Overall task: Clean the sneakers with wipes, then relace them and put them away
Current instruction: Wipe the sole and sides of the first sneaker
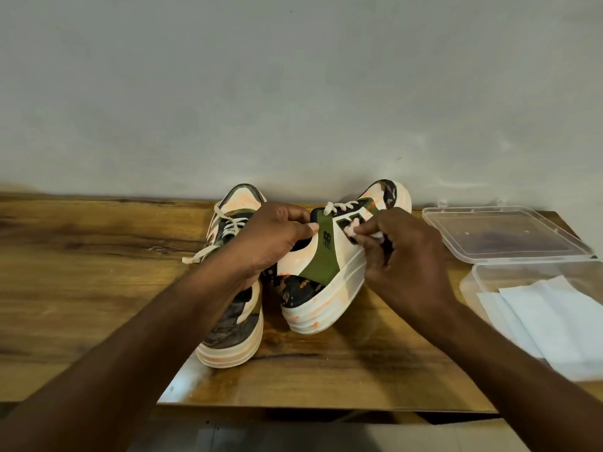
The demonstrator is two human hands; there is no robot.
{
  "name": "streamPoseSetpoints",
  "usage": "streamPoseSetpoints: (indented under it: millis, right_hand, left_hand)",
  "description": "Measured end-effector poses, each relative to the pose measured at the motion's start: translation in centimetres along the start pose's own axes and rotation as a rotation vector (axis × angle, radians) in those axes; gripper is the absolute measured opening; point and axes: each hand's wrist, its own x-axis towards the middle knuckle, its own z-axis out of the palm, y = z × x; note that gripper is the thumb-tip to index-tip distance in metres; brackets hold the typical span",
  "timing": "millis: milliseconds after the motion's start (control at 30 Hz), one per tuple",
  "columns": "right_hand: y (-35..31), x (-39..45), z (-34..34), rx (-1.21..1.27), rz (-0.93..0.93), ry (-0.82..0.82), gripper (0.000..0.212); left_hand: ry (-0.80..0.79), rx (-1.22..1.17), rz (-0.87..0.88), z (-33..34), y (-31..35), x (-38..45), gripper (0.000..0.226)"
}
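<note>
Cleaning looks barely begun: the left hand (pixel 277 236) grips the cream-and-olive paint-splattered sneaker's (pixel 329 265) collar, the right hand (pixel 401 252) pinches a crumpled white wipe (pixel 354 230) against its side, and relacing and storing remain.

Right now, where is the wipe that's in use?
In the head view, the wipe is pinched in the right hand, pressed against the side of the right sneaker, just left of the open clear plastic box.
</note>
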Motion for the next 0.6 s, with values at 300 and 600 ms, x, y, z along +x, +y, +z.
streamPoseSetpoints:
  millis: [300, 600]
  right_hand:
    - [-1.0, -0.5, 0.5, -0.069, -0.117, -0.101, 0.019]
    - [-0.3, 0.1, 0.2, 0.001, 0.072, -0.035, 0.02]
  left_hand:
    - [-0.038, 0.009, 0.031, 0.0, 0.2, -0.4, 0.023]
    - [-0.046, 0.014, 0.069, 0.4, 0.7, -0.8, 0.025]
